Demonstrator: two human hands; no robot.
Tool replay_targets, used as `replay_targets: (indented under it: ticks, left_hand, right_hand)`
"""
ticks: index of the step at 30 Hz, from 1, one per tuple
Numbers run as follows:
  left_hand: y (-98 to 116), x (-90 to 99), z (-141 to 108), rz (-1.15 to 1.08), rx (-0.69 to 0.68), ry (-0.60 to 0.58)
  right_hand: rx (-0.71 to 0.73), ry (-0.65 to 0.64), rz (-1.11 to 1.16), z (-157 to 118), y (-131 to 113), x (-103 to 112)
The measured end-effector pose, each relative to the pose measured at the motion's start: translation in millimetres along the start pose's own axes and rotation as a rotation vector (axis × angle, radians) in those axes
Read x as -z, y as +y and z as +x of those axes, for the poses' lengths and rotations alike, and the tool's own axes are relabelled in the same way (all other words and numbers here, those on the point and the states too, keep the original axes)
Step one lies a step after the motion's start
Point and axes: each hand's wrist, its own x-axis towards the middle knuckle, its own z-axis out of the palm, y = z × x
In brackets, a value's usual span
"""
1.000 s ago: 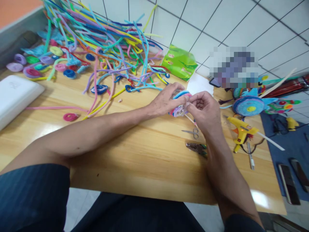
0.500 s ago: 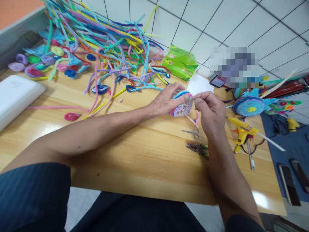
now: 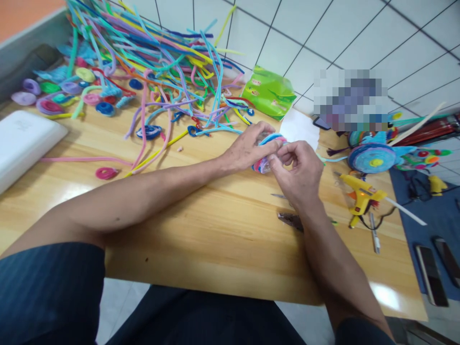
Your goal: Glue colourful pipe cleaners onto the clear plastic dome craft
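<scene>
Gripping the round, multicoloured fuzzy-stem coil (image 3: 264, 165) right of centre, the left hand (image 3: 248, 147) is clamped on its edge. The right hand (image 3: 300, 165) has shifted left across it, apparently for close fingertip work; whether its fingers pinch anything is unclear.

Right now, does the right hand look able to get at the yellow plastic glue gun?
Likely yes: the yellow plastic glue gun lies right of the right hand, pale wooden tabletop showing between, though that hand is busy at the multicoloured coiled fuzzy disc.
</scene>
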Motion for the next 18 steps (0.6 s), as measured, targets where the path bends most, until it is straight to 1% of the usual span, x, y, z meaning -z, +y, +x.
replay_targets:
  ticks: [3,6,10,12,14,16,18]
  left_hand:
    - [-1,-0.2,0,0.012,-0.004,0.002]
    - [0,0.5,0,0.022,-0.003,0.002]
    - [1,1.3,0,0.015,0.003,0.006]
    - [1,1.2,0,0.013,0.002,0.007]
    - [1,0.9,0,0.005,0.001,0.002]
    - [1,0.7,0,-0.009,0.006,-0.005]
    - [1,0.7,0,-0.020,0.010,-0.006]
  right_hand:
    - [-0.053,-0.005,0.014,-1,1,-6]
    - [-0.094,-0.006,0.019,0,2,-5]
    - [-0.157,-0.078,0.174,3,2,2]
    - [-0.172,-0.084,0.226,5,3,6]
    - [-0.153,-0.033,0.181,6,6,9]
    - [-0.105,0.026,0.076,8,12,14]
    - [-0.053,0.054,-0.027,12,19,20]
